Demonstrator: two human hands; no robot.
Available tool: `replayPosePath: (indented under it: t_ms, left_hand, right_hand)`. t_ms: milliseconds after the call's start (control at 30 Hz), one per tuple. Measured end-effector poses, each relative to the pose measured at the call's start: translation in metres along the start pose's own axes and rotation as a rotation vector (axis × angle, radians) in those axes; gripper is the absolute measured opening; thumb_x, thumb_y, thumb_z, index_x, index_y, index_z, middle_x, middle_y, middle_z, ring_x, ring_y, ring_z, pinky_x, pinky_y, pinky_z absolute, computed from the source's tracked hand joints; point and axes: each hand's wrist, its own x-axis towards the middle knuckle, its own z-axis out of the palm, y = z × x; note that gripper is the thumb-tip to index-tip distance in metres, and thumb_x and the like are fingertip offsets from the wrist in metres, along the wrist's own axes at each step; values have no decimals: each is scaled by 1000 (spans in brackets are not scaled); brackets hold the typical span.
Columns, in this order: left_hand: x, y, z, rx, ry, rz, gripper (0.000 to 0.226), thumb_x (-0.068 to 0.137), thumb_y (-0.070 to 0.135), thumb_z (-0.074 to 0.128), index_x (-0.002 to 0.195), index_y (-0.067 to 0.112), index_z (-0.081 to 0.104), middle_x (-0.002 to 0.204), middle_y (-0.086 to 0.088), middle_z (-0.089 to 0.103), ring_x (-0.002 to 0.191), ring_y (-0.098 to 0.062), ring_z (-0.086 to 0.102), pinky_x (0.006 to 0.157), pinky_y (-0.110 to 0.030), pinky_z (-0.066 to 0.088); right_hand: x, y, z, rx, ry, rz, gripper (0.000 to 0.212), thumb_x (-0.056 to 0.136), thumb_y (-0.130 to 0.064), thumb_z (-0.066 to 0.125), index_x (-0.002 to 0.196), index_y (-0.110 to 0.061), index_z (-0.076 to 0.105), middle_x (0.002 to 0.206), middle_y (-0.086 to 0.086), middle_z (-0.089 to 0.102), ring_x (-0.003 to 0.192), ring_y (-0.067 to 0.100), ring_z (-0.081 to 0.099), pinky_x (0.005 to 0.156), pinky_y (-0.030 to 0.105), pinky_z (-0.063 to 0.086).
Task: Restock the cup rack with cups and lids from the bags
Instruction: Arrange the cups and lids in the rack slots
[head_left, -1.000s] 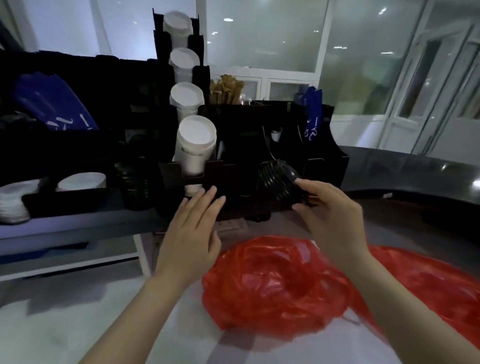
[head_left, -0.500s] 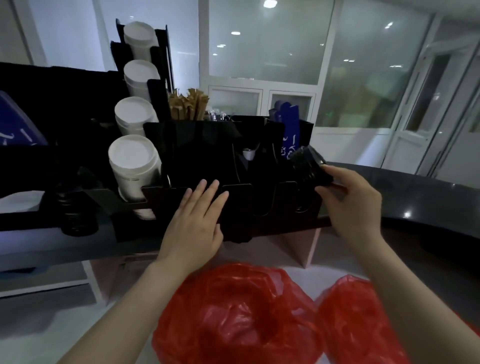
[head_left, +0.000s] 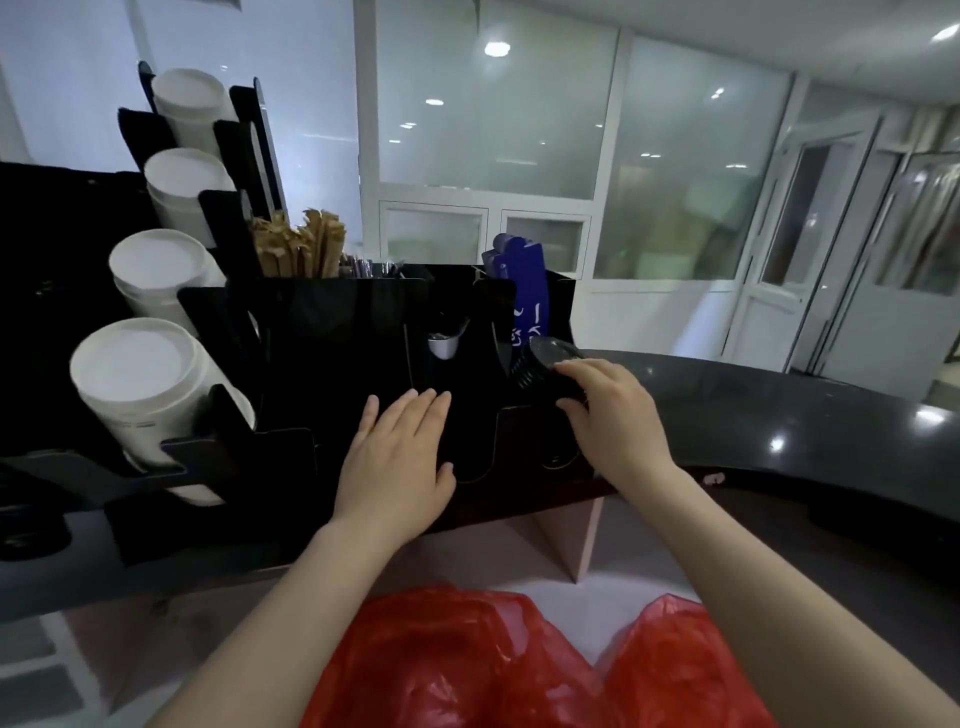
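Nearest, two red bags (head_left: 467, 670) lay crumpled on the pale surface (head_left: 602, 597). Beyond them, the left hand (head_left: 395, 467) lay flat, fingers straight, against the black cup rack (head_left: 332, 364). The right hand (head_left: 613, 415) curled round a stack of black lids (head_left: 540, 366) at the rack's right-end slot — beside it a dark counter (head_left: 779, 415) ran rightward. White cups (head_left: 140, 384) filled the left tiers — glass walls behind.

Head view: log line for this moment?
right hand: grips black lid stack at rack right end | left hand: flat on rack front | red bags: below
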Motion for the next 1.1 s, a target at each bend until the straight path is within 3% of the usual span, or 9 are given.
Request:
replayPosePath:
  t_ms: [100,267,433,567,700,933,1100]
  left_hand:
    - [0,0,1,-2,-2,-9,74,88,36,52,151,21,17,155,3,25,144,-13,15,114,-35,-7]
    - [-2,0,0,-4,-6,-8,75,87,33,55,151,20,18,154,4,28,144,-14,16,114,-35,-8]
    - [-2,1,0,-17,1,-13,75,87,33,55,151,21,18,154,4,28,144,-13,16,114,-35,-8]
    - [-3,-1,-2,-24,2,-3,75,86,31,56,150,21,20,153,4,29,143,-14,18,114,-34,-7]
    - [-3,-2,-1,-23,2,6,76,87,31,55,151,22,16,154,5,26,144,-13,15,114,-33,-10]
    - [-3,-2,-1,-30,14,11,76,86,30,55,151,21,16,154,4,26,144,-13,15,113,-32,-11]
    - [-2,-3,0,-34,10,9,76,86,30,56,151,21,17,154,4,27,144,-14,16,113,-33,-11]
  right_hand:
    - [1,0,3,-44,-79,0,41,88,-10,62,129,-11,58,127,5,60,119,25,52,96,35,41]
    - [5,3,5,-41,-35,26,40,88,-9,62,128,-10,58,125,7,61,116,27,52,95,34,41]
    - [8,6,17,-220,-155,-72,42,88,-9,60,130,-14,55,126,5,60,114,26,53,93,37,42]
    - [1,12,30,-379,-248,-146,43,85,-7,58,126,-22,55,122,-3,60,116,19,52,107,37,18]
    - [-5,18,36,-452,-271,-162,34,84,-8,57,115,-22,58,113,-9,60,115,15,51,106,43,-8]
    - [-7,20,31,-459,-316,-191,26,84,-16,62,110,-19,62,102,-11,64,113,13,54,104,51,-27]
    - [-20,19,32,-462,-277,-170,34,83,-17,65,117,-20,63,119,-8,65,137,17,37,99,52,-34]
